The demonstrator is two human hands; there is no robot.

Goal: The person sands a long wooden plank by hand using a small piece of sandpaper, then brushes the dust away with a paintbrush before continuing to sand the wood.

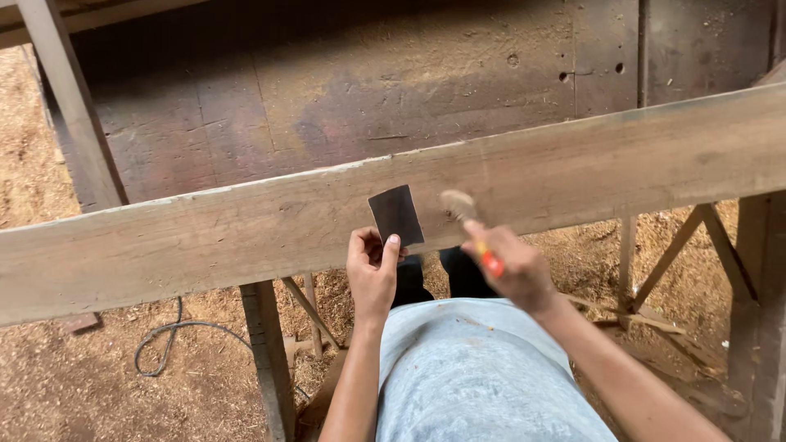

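I pinch a small dark rectangular sheet (396,214) by its lower edge in my left hand (372,274), thumb up against its face, holding it flat on the near face of the long wooden plank (246,229). It looks thin and light, stiff enough to stand upright from one edge but probably bendable (sandpaper or thin metal, I cannot tell which), so I judge the bottom edge is the right place to grip, leaving the face free.

My right hand (512,270), at three o'clock from the sheet, is closed around a small brush (471,225) with an orange-red handle and a pale head that is blurred; the head sits just beside the sheet, over the plank.

The plank is rough, worn and dusty, slanting across the view and resting on a wooden post (270,360) at seven o'clock. Beyond it, at twelve o'clock, lies a broad dark stained board surface (368,90). The floor (74,385) below is thick with sawdust, with a grey cable (164,344) looped at eight o'clock and wooden braces (679,254) at four o'clock.
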